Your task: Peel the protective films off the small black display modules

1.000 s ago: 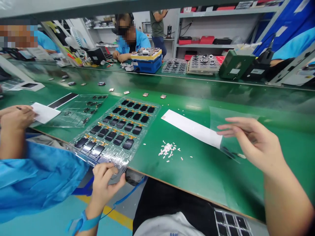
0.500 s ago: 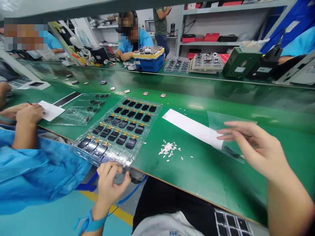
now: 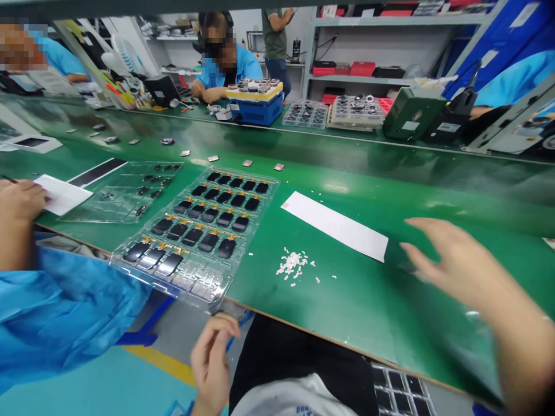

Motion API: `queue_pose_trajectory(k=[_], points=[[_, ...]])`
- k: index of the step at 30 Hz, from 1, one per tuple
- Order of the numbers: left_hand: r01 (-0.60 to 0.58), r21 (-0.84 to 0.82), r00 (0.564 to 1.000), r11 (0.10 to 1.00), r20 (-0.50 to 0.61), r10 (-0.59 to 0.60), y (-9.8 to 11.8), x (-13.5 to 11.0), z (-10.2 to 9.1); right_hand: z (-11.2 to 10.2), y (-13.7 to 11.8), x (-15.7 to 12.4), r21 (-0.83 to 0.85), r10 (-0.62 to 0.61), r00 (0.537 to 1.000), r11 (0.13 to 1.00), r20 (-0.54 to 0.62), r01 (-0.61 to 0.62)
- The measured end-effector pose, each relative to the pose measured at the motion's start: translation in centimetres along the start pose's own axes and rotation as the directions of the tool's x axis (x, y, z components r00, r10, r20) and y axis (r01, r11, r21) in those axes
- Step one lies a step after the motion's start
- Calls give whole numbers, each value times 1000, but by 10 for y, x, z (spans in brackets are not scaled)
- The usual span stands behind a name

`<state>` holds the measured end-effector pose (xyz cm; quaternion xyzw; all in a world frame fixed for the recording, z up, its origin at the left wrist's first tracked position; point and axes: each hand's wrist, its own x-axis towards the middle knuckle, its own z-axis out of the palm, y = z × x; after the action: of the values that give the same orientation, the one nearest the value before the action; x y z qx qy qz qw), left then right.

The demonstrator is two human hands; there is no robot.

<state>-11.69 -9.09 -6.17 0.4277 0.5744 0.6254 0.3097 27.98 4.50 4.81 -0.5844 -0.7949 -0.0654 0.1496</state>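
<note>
My left hand (image 3: pixel 212 358) hangs below the table's front edge, just under the near corner of a clear blister tray (image 3: pixel 203 289) of several dark screen parts. Its fingers are curled together and nothing shows in them. My right hand (image 3: pixel 446 260) is blurred by motion above the green table (image 3: pixel 373 306), fingers stretched out, with nothing in them. A long white strip (image 3: pixel 333 225) lies just left of this hand. A small heap of pale pink bits (image 3: pixel 292 263) lies between the strip and the tray. A faint clear film (image 3: pixel 477 323) seems to lie under my right forearm.
A co-worker in a blue sleeve (image 3: pixel 65 312) sits at my left, a hand (image 3: pixel 17 202) on white paper (image 3: pixel 60 193) by a second clear tray (image 3: pixel 117 196). Another tray (image 3: pixel 403 390) lies on my lap. Across the belt are a blue bin (image 3: pixel 255 110), trays, a green machine (image 3: pixel 410 118) and people.
My left hand has let go of the tray's near corner and dropped below the table edge. My right hand has let go of the clear film and swung right, now blurred.
</note>
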Motion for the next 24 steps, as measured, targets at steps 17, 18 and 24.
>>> queue_pose_trajectory(k=[17, 18, 24], points=[[934, -190, 337, 304, 751, -567, -14, 21, 36, 69, -210, 22, 523, -755, 654, 540, -43, 659], [941, -174, 314, 290, 770, -555, -13, 21, 36, 66, -204, 19, 553, -743, 666, 528, -68, 645], [980, -36, 128, 198, 870, -477, -1, 21, 40, 69, -166, 22, 565, -284, 958, 796, 32, 217]])
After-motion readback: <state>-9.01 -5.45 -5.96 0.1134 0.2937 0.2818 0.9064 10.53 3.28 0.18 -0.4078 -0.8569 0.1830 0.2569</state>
